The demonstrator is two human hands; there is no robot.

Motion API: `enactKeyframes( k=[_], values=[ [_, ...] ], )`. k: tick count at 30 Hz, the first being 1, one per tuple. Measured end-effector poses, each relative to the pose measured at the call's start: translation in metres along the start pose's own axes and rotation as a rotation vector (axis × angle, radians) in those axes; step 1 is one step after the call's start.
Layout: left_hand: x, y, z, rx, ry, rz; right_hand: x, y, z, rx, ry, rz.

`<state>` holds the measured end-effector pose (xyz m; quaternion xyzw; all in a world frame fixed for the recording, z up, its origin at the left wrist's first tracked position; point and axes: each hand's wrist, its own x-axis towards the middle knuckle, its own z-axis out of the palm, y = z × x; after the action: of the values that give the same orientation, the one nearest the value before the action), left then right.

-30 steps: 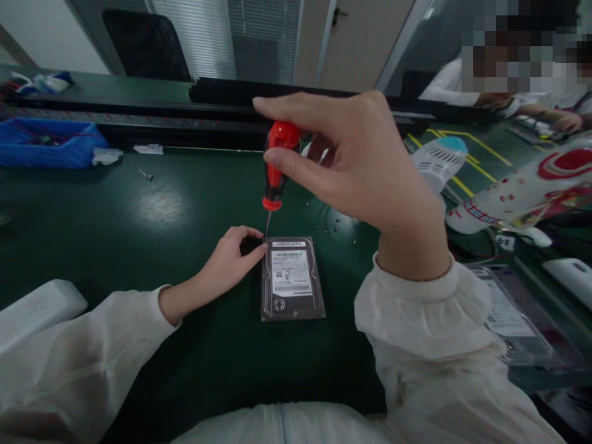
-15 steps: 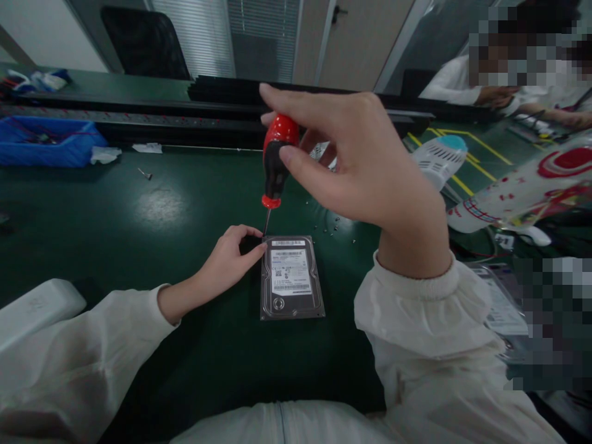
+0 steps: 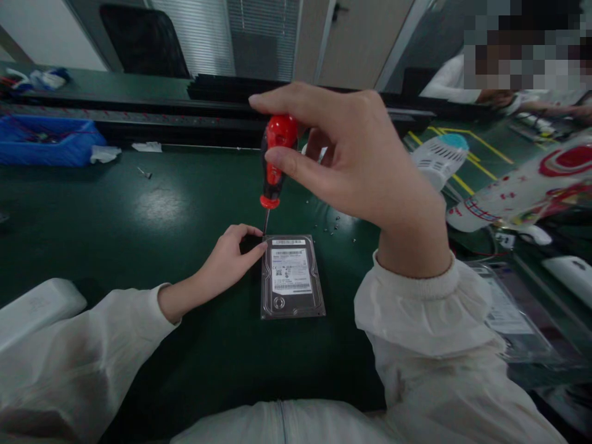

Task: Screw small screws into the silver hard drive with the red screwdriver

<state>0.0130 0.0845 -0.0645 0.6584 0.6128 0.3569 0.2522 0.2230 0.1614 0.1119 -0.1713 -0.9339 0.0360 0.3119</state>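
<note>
A silver and black hard drive (image 3: 293,306) lies flat on the green table in front of me, label side up. My left hand (image 3: 235,256) comes in from the left, its thumb and fingertips gripping the drive's far left corner. High over the table, my right hand (image 3: 346,154) is closed around the red and black handle of a screwdriver (image 3: 274,166). The screwdriver stands nearly upright, its thin shaft running down to that same corner beside my left fingertips. Exactly what the tip touches is too small to make out.
Several loose screws (image 3: 337,218) lie beyond the drive to the right. A blue bin (image 3: 50,145) sits at the far left, a white box (image 3: 44,305) at the near left. On the right are a white and teal device (image 3: 441,154) and a bagged drive (image 3: 506,308). Another person sits far right.
The screwdriver handle has turned, showing more red towards me. My right thumb and forefinger have shifted left over it. The hard drive and my left hand have stayed put.
</note>
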Motion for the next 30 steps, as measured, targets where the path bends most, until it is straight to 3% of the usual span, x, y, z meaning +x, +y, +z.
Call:
enactKeyframes(
  k=[30],
  values=[
    [-0.0007,-0.0012,-0.0005,-0.010,-0.012,-0.006,0.0016,-0.0018,0.0000,-0.174,0.010,0.142]
  ],
)
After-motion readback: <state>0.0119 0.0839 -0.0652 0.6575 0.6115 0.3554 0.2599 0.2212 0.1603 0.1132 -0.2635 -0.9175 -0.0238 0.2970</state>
